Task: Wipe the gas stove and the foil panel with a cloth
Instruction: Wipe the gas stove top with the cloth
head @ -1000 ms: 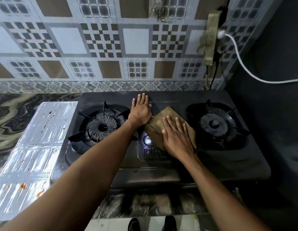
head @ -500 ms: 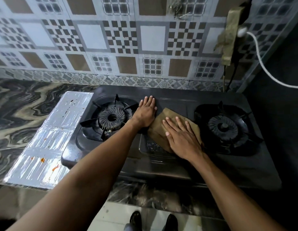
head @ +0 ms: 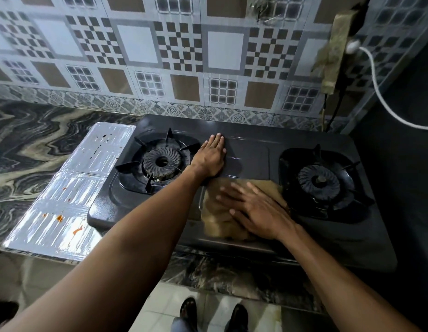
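A black two-burner gas stove (head: pixel 251 149) sits on the marble counter. My left hand (head: pixel 211 155) lies flat on the stove top just right of the left burner (head: pixel 161 162), fingers together, holding nothing. My right hand (head: pixel 256 209) presses flat, fingers spread, on a brown cloth (head: pixel 215 219) in the middle front of the stove, left of the right burner (head: pixel 319 182). The hand and cloth are blurred by motion. A shiny foil panel (head: pixel 71 185) with red and brown sauce spots lies left of the stove.
A patterned tile wall (head: pixel 179 56) stands behind the stove. A socket strip (head: pixel 332 51) with a white cable (head: pixel 380 97) hangs at the upper right. Dark marble counter (head: pixel 28 144) extends left. My feet (head: pixel 213 312) show on the floor below the counter edge.
My right hand has slid the cloth from the stove's middle back toward the front edge. The left hand stays planted. The view has shifted so the stove sits further right.
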